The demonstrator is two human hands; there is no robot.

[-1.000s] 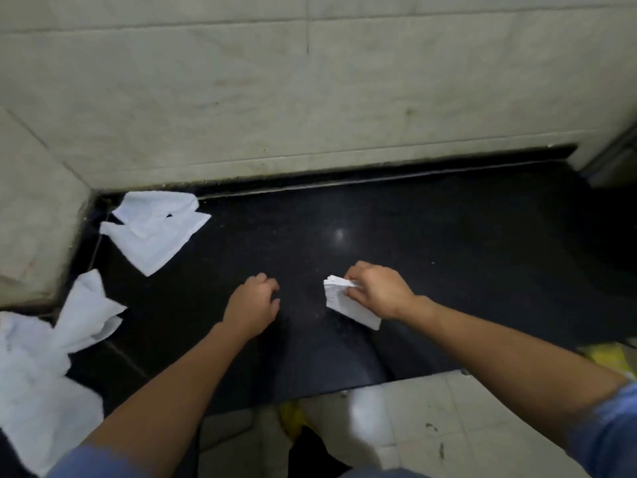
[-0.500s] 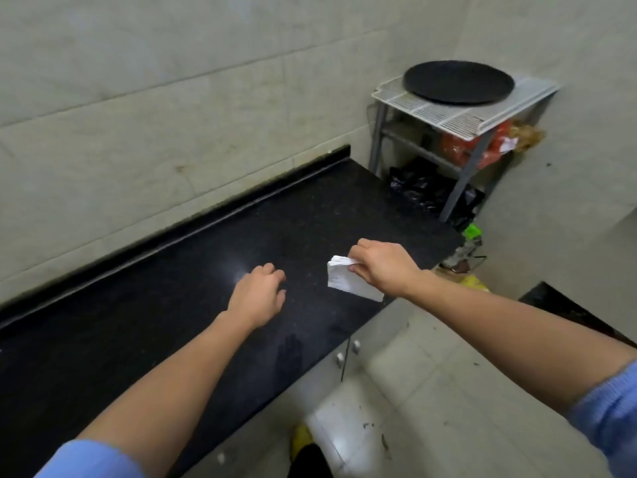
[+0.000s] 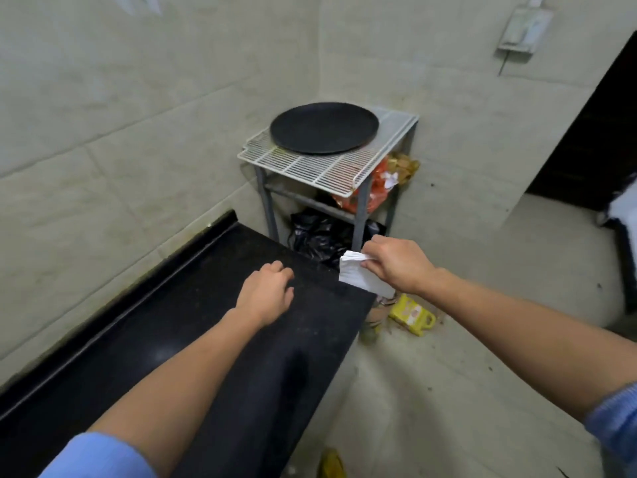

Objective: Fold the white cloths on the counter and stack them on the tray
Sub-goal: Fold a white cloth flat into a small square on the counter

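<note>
The right hand [image 3: 396, 265] is pinching a folded white cloth [image 3: 360, 276] in the air just past the far right corner of the black counter [image 3: 206, 339]. The left hand [image 3: 267, 294] is hovering over the counter, fingers loosely curled, holding nothing. A round black tray [image 3: 324, 127] is sitting on the white wire rack [image 3: 331, 167] beyond.

The cloth [image 3: 362, 277] is white, the tray [image 3: 324, 127] black, the counter [image 3: 193, 332] speckled black. The wire rack [image 3: 310, 169] is white, the sleeves [image 3: 100, 457] light blue, the floor packet [image 3: 412, 313] yellow.

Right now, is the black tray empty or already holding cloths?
Empty. The tray on the wire rack shows only bare dark surface; the folded cloth is pinched in the right hand.
</note>
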